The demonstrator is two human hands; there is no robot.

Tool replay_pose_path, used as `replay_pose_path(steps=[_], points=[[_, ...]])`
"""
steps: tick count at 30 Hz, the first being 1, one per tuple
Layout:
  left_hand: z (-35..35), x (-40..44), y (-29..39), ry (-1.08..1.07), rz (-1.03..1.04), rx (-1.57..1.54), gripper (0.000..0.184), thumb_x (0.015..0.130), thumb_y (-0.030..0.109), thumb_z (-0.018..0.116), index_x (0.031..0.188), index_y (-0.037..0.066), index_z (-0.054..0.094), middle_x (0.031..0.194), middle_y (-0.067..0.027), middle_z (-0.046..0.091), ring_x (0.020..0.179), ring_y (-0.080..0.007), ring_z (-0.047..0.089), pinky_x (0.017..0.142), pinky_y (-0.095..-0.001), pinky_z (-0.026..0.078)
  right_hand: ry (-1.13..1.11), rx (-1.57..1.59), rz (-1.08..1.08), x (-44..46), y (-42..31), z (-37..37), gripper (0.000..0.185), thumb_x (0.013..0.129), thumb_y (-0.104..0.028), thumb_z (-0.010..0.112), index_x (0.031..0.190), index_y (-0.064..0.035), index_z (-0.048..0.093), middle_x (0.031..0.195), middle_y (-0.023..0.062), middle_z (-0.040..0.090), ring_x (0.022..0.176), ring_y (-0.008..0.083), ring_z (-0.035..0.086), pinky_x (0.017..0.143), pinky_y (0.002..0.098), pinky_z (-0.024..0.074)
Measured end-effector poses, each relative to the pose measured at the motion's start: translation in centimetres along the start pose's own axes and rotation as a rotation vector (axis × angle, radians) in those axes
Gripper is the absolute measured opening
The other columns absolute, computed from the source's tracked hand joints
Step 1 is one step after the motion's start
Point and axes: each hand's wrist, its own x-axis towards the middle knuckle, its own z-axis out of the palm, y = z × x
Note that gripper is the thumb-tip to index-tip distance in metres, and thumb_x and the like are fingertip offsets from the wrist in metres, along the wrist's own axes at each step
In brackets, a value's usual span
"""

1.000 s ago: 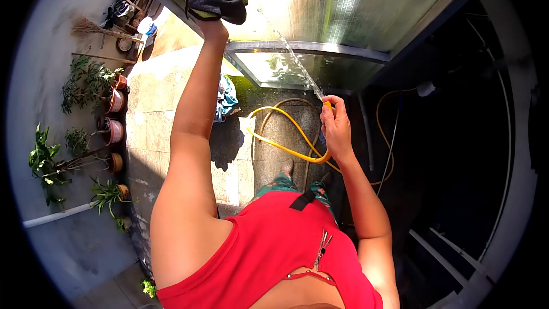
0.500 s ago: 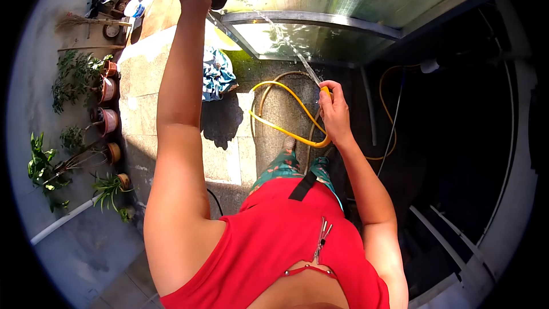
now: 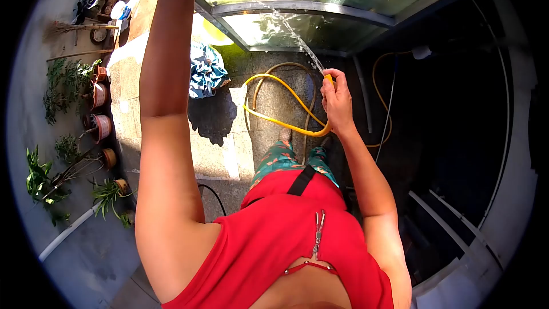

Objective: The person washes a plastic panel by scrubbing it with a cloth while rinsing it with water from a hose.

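Note:
My right hand (image 3: 338,103) is wrapped round the end of a yellow hose (image 3: 314,134). A jet of water (image 3: 303,44) shoots from it up and to the left, onto the lower pane of a metal-framed translucent panel (image 3: 326,35). Below the hand, the hose loops over the paving. My left arm (image 3: 166,68) reaches up past the top edge, so the hand lies outside the view, and whatever it holds or touches is hidden. Beside that forearm, a blue and white patterned cloth bundle (image 3: 207,71) rests near the panel's foot.
Several potted plants (image 3: 100,127) line the wall on the left. Farther up are a broom (image 3: 68,26) and a white and blue bucket (image 3: 120,10). A dark opening with a thin pole (image 3: 392,100) and more hose lies on the right.
My left hand, earlier shut on a black object with a yellow-green edge, has risen out of the picture. My right hand has shifted slightly upward, water still flowing.

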Motion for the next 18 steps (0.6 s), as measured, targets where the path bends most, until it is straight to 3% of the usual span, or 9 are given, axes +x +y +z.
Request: replay_pose_path(steps=[3,4,6,9,10,13,15,16,18], points=[[1.8,-0.1,2.8,-0.262,0.026,0.093,0.017,0.086,0.011,0.060,0.077,0.004,0.048,0.055,-0.0058,0.048,0.038,-0.0161,0.051,0.037,-0.0262,0.043,0.036,0.073,0.048,0.1,-0.4,-0.7,0.016,0.098,-0.017,0.051,0.112,-0.0099,0.053,0.070,-0.0011,0.048,0.057,0.0062,0.044,0.051,0.0267,0.0370],[1.4,0.5,3.1,-0.410,-0.044,-0.023,0.014,0.087,0.013,0.060,0.084,0.002,0.052,0.061,-0.0092,0.053,0.047,-0.0199,0.056,0.044,-0.0303,0.048,0.054,0.094,0.043,0.0,-0.6,-0.8,0.015,0.098,-0.017,0.051,0.112,-0.0106,0.053,0.070,-0.0019,0.047,0.055,0.0055,0.043,0.049,0.0264,0.0363],[-1.2,1.7,1.7,-0.354,-0.144,-0.099,0.013,0.087,0.014,0.060,0.088,0.001,0.057,0.069,-0.0109,0.059,0.060,-0.0224,0.062,0.056,-0.0340,0.053,0.079,0.069,0.036,0.0,-0.5,-1.2,0.016,0.098,-0.018,0.051,0.112,-0.0107,0.053,0.069,-0.0022,0.047,0.055,0.0058,0.043,0.049,0.0264,0.0366],[-7.4,1.6,-6.5,0.261,-0.192,0.043,0.006,0.084,0.011,0.059,0.081,0.007,0.060,0.076,-0.0055,0.061,0.071,-0.0189,0.062,0.070,-0.0328,0.054,0.099,0.055,0.017,-0.3,-0.2,-1.5,0.016,0.098,-0.019,0.050,0.112,-0.0107,0.053,0.067,-0.0017,0.046,0.055,0.0066,0.044,0.050,0.0265,0.0370],[-5.6,0.9,-4.7,0.340,-0.305,-0.031,0.003,0.082,0.008,0.058,0.079,0.007,0.059,0.080,-0.0049,0.060,0.070,-0.0173,0.060,0.069,-0.0322,0.053,0.104,0.060,0.002,-0.3,-0.5,-1.4,0.016,0.098,-0.019,0.050,0.112,-0.0106,0.053,0.067,-0.0015,0.046,0.054,0.0069,0.044,0.050,0.0266,0.0371],[-5.7,0.7,-4.2,0.399,-0.279,-0.031,0.006,0.075,0.003,0.054,0.070,0.006,0.055,0.071,-0.0037,0.057,0.062,-0.0164,0.057,0.064,-0.0291,0.052,0.105,0.065,-0.006,-0.9,-1.5,-1.5,0.017,0.098,-0.020,0.050,0.112,-0.0104,0.053,0.067,-0.0002,0.047,0.054,0.0077,0.044,0.050,0.0266,0.0374],[-6.7,3.6,-2.1,0.117,-0.093,-0.087,0.011,0.072,0.005,0.050,0.062,0.008,0.050,0.060,-0.0038,0.052,0.053,-0.0163,0.054,0.057,-0.0277,0.051,0.113,0.043,-0.065,-0.9,-1.9,-1.8,0.017,0.098,-0.019,0.050,0.112,-0.0091,0.053,0.069,0.0009,0.049,0.057,0.0093,0.046,0.053,0.0279,0.0387],[-3.0,4.1,2.9,0.190,-0.361,0.077,0.012,0.069,0.007,0.048,0.058,0.011,0.047,0.052,-0.0034,0.046,0.046,-0.0159,0.049,0.050,-0.0270,0.046,0.117,0.023,-0.089,-0.9,-2.0,-2.2,0.018,0.098,-0.019,0.050,0.112,-0.0084,0.053,0.070,0.0015,0.049,0.059,0.0101,0.046,0.055,0.0286,0.0394],[-3.4,5.6,1.0,0.371,-0.241,-0.012,0.015,0.070,0.007,0.048,0.056,0.012,0.046,0.048,-0.0031,0.042,0.042,-0.0165,0.044,0.044,-0.0261,0.038,0.121,0.029,-0.113,-1.0,-2.2,-2.8,0.018,0.098,-0.018,0.050,0.112,-0.0070,0.053,0.073,0.0029,0.051,0.064,0.0113,0.048,0.060,0.0296,0.0408]])
